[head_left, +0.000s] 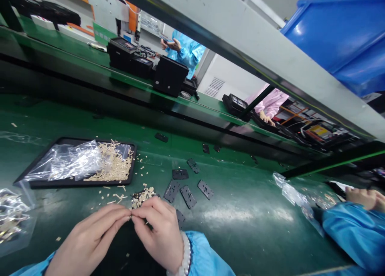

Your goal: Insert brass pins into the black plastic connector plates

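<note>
My left hand [93,236] and my right hand [161,232] meet fingertip to fingertip over the green work surface [240,236]. Both are pinched together, and whatever lies between the fingertips is too small to make out. Just beyond them is a small heap of beige pieces [144,195] mixed with dark bits. Several flat black plates [188,196] lie to the right of the heap. A black tray [75,183] at the left carries many thin beige strips [116,164] and a clear plastic bag [72,162].
Another clear bag [13,220] with shiny parts lies far left. At the right edge are a co-worker's hands [365,198] and blue sleeve, beside clear bags [293,194]. A raised shelf [135,77] with black devices runs behind; a blue bin [333,35] hangs upper right.
</note>
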{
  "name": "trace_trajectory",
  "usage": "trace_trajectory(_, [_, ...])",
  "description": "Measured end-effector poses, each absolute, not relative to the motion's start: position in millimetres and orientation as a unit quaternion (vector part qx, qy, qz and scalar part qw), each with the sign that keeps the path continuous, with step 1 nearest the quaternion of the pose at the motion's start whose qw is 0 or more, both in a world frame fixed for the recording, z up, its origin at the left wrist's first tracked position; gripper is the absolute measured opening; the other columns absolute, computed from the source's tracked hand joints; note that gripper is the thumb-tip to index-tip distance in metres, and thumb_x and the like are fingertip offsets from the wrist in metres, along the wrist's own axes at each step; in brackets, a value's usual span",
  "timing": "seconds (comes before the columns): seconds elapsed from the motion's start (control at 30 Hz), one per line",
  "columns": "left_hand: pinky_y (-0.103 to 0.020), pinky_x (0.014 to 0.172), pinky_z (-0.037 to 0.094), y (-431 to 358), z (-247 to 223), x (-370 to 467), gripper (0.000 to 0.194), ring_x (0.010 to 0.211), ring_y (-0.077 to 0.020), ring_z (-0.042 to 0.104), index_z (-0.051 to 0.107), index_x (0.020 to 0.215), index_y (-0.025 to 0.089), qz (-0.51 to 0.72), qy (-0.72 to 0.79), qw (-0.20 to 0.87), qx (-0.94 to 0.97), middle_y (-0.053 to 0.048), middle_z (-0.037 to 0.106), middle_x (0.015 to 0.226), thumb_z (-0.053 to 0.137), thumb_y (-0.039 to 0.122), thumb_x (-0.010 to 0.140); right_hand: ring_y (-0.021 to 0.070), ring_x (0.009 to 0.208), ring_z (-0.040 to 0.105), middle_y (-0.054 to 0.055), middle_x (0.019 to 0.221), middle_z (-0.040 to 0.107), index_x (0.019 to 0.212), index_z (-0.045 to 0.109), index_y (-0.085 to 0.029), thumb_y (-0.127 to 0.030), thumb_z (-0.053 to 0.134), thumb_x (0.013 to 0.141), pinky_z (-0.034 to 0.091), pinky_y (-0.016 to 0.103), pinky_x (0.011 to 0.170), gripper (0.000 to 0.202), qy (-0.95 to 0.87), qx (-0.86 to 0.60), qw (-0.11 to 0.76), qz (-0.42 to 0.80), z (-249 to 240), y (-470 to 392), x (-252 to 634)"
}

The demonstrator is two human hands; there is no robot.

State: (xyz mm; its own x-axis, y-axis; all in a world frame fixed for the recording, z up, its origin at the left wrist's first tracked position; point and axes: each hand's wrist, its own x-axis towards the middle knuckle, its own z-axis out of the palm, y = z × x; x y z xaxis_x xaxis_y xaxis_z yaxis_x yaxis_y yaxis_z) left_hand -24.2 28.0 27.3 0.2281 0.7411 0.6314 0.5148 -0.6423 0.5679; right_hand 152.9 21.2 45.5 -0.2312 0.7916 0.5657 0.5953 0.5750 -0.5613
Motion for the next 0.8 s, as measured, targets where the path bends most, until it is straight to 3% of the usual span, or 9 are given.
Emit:
trace_trajectory(0.1, [-0.011, 0.089, 0.049, 27.8, 25.9, -30.8, 0.016, 0.080, -0.0093, 0.073, 0.065, 0.097, 0.028, 0.462, 0.408, 0.100, 0.781, 0.003, 0.074, 0.088, 0.050, 0.033, 0.098, 0.0149, 0.065, 0.065, 0.003, 0.075, 0.069, 0.082, 0.070, -0.020, -0.017, 0.058, 0.091, 0.048, 0.026, 0.064, 0.015, -0.798, -0.433, 0.413, 0.074, 47.2, 28.5, 144.8])
trace_trajectory(0.2, [-0.011, 0.080, 0.051, 28.0, 31.3, -33.9, 0.014, 0.079, -0.0105, 0.072, 0.063, 0.094, 0.026, 0.479, 0.433, 0.118, 0.754, 0.000, 0.072, 0.087, 0.051, 0.032, 0.097, 0.0146, 0.065, 0.064, 0.003, 0.074, 0.068, 0.079, 0.067, -0.020, -0.016, 0.056, 0.087, 0.048, 0.025, 0.063, 0.013, -0.792, -0.424, 0.425, 0.113, 50.9, 37.5, 132.7])
trace_trajectory(0.33, [-0.015, 0.061, 0.052, 29.6, 37.9, -40.8, 0.022, 0.063, -0.0118, 0.066, 0.064, 0.082, 0.025, 0.497, 0.502, 0.240, 0.666, 0.001, 0.067, 0.075, 0.054, 0.042, 0.092, 0.0143, 0.065, 0.063, 0.002, 0.071, 0.066, 0.073, 0.062, -0.021, -0.020, 0.052, 0.086, 0.049, 0.022, 0.059, 0.016, -0.739, -0.464, 0.434, 0.225, 58.3, 65.0, 120.6])
trace_trajectory(0.43, [-0.020, 0.051, 0.047, 32.9, 36.1, -47.6, 0.031, 0.050, -0.0119, 0.053, 0.064, 0.076, 0.025, 0.493, 0.576, 0.353, 0.548, 0.005, 0.055, 0.057, 0.058, 0.054, 0.086, 0.0149, 0.064, 0.066, 0.000, 0.071, 0.070, 0.081, 0.063, -0.021, -0.024, 0.051, 0.092, 0.051, 0.024, 0.062, 0.016, -0.725, -0.524, 0.369, 0.253, 58.9, 100.1, 113.4])
trace_trajectory(0.53, [-0.024, 0.053, 0.044, 39.1, 31.2, -53.5, 0.036, 0.050, -0.0129, 0.049, 0.065, 0.072, 0.024, 0.501, 0.610, 0.401, 0.465, 0.006, 0.050, 0.051, 0.060, 0.059, 0.082, 0.0177, 0.068, 0.071, 0.000, 0.075, 0.075, 0.083, 0.067, -0.022, -0.016, 0.060, 0.088, 0.053, 0.026, 0.067, 0.011, -0.756, -0.517, 0.310, 0.255, 54.9, 132.0, 104.9])
trace_trajectory(0.63, [-0.026, 0.054, 0.044, 45.2, 27.3, -57.5, 0.038, 0.049, -0.0133, 0.049, 0.064, 0.067, 0.023, 0.515, 0.609, 0.405, 0.447, 0.005, 0.053, 0.051, 0.063, 0.059, 0.079, 0.0191, 0.083, 0.074, 0.000, 0.091, 0.079, 0.091, 0.071, -0.025, -0.001, 0.058, 0.081, 0.054, 0.028, 0.081, 0.029, -0.787, -0.483, 0.289, 0.253, 54.5, 141.8, 99.7])
trace_trajectory(0.7, [-0.027, 0.053, 0.044, 46.8, 25.9, -58.6, 0.038, 0.049, -0.0136, 0.050, 0.064, 0.065, 0.023, 0.518, 0.609, 0.402, 0.446, 0.005, 0.052, 0.051, 0.065, 0.059, 0.077, 0.0188, 0.092, 0.073, 0.002, 0.101, 0.078, 0.097, 0.071, -0.024, -0.003, 0.057, 0.084, 0.053, 0.029, 0.087, 0.029, -0.795, -0.469, 0.295, 0.247, 58.1, 133.7, 99.9])
trace_trajectory(0.8, [-0.026, 0.053, 0.046, 45.6, 25.3, -58.3, 0.035, 0.050, -0.0144, 0.052, 0.066, 0.066, 0.024, 0.512, 0.615, 0.395, 0.451, 0.005, 0.052, 0.050, 0.066, 0.058, 0.075, 0.0169, 0.092, 0.071, 0.004, 0.098, 0.076, 0.095, 0.071, -0.021, -0.014, 0.059, 0.092, 0.053, 0.025, 0.084, 0.015, -0.805, -0.431, 0.330, 0.238, 65.3, 110.1, 103.3])
